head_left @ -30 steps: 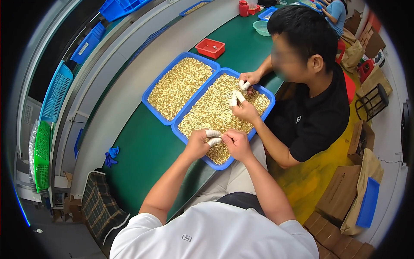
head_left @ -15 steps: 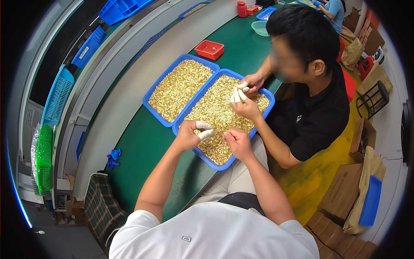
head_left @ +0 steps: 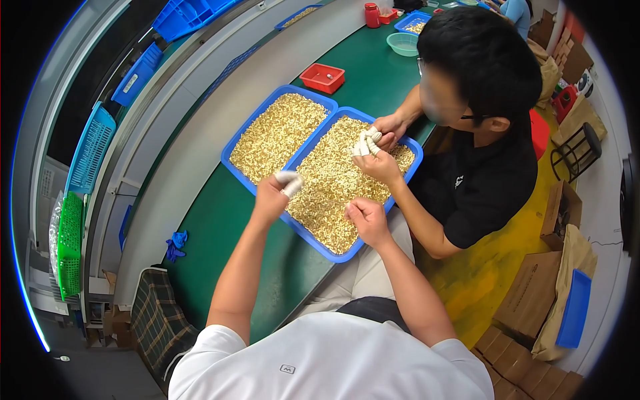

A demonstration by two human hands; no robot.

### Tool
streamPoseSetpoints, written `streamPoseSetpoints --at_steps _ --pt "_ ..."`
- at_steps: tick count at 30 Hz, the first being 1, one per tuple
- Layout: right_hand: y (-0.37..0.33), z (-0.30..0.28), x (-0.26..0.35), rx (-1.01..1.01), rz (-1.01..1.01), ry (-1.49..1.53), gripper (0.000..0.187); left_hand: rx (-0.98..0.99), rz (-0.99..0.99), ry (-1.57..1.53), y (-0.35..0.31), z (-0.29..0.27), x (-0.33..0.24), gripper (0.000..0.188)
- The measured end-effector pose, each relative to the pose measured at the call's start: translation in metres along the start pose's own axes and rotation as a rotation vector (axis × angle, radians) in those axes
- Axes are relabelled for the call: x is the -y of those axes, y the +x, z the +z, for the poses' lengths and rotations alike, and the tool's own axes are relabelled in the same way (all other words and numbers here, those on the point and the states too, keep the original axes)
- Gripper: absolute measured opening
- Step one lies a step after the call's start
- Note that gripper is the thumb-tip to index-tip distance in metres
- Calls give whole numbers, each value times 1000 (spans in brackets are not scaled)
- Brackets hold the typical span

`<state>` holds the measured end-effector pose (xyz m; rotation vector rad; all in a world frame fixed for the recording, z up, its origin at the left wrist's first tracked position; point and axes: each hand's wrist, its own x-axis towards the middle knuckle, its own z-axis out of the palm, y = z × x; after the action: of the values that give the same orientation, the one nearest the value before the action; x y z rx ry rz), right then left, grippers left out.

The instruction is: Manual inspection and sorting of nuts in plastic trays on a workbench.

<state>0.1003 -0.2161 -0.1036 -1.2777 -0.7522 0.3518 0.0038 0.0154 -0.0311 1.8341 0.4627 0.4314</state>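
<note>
1. The right hand (head_left: 368,220) is above the near end of the right blue tray (head_left: 339,257), fingers curled in and thumb closed against the index finger. Anything pinched there is too small to make out; a loose pinch could let it drop among the gold-coloured pieces (head_left: 327,227), where it would be hard to tell apart.

2. The left hand (head_left: 270,199) is over the near-left rim, its wrapped thumb and finger bent toward each other. Blur hides the gap and any contents, so I cannot tell whether it has hold of anything. A piece let go here could miss the tray and land on the green table (head_left: 213,220).

3. The pieces fill both trays, and the left blue tray (head_left: 225,155) sits against the right one. A wrist catching the shared rim could flick pieces across and mix the lots.

4. The co-worker's hands (head_left: 378,167) meet over the same tray, toward its far right. Both people reaching for one patch could bump hands or jog the tray.

5. The white finger wraps (head_left: 291,183) might dull touch, making slips likelier.
</note>
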Motion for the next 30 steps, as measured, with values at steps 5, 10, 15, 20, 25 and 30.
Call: streamPoseSetpoints --at_steps 5,10,15,20,25,30 --pt "2 1 -2 -24 60 15 21 -232 12 600 19 -11 -2 45" --pt "4 2 -1 -17 49 -50 21 374 156 803 -43 47 -7 46" --pt "3 0 4 15 42 -72 23 367 151 768 -39 60 4 29" --pt "4 1 4 25 34 -71 24 203 -64 472 -36 52 9 19" --pt "2 -1 5 18 39 -58 25 36 -120 37 -34 51 17 12" --pt "2 -2 7 22 34 -45 26 82 -120 -179 -36 49 13 12"
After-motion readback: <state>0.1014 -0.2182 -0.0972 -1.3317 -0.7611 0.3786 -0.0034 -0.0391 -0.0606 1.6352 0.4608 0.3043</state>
